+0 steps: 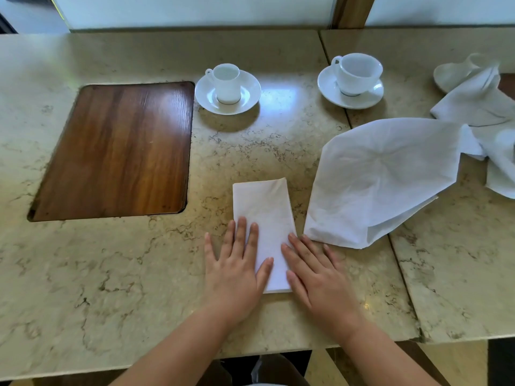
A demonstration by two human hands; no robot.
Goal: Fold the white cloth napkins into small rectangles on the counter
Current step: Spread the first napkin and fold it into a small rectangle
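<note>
Marble tabletop (111,274) at lower centre carries my folded napkin (264,207), which I pin with left hand (232,271) and right hand (317,277), fingers flat and spread, probably to set the creases.

I see a dark wooden panel (117,151) set flush into the marble at the left of the frame; just right of its upper corner stands a small white cup (226,83) upright on a saucer (252,93); further right, a wider cup (358,73) sits on its own saucer (328,84); at the upper right edge I make out another white dish (448,75), partly hidden and blurred.
</note>
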